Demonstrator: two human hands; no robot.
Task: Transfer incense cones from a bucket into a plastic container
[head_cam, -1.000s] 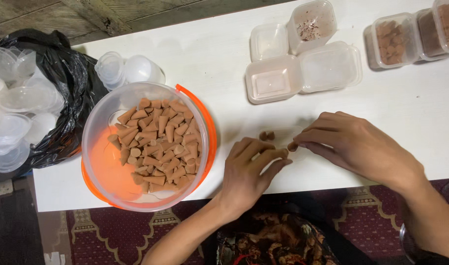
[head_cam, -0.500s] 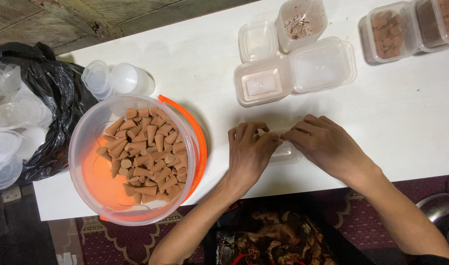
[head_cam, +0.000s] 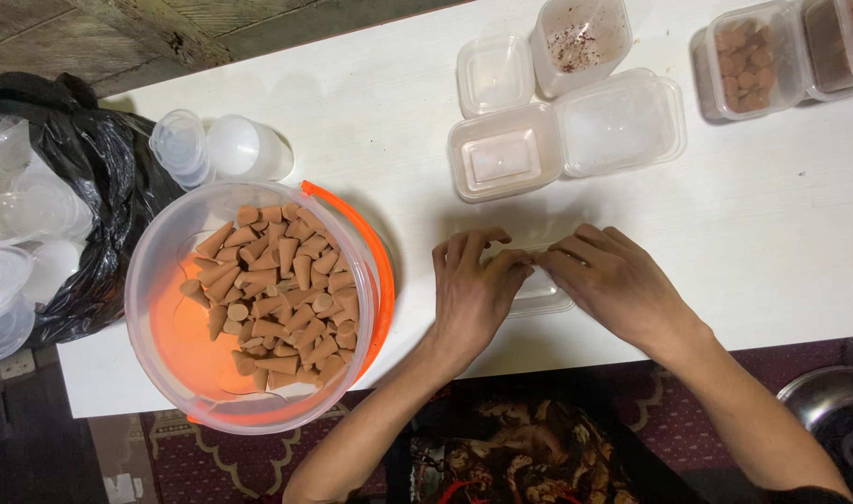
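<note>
Both hands, left hand (head_cam: 473,289) and right hand (head_cam: 613,280), pressed flat on a small clear lidded container (head_cam: 541,294) at the table's near edge, apparently snapping it shut; next likely needs firm, even corner pressure.

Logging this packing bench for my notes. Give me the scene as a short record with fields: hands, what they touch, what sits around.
left hand: flat on a small clear container, fingers bent
right hand: on the same container, fingertips meeting the left's
bucket: clear, orange handle, holds brown cones, left of the hands
empty tubs: beyond the hands
filled tubs: top right, brown pieces inside
black bag: far left, clear cups in it
table: white
</note>
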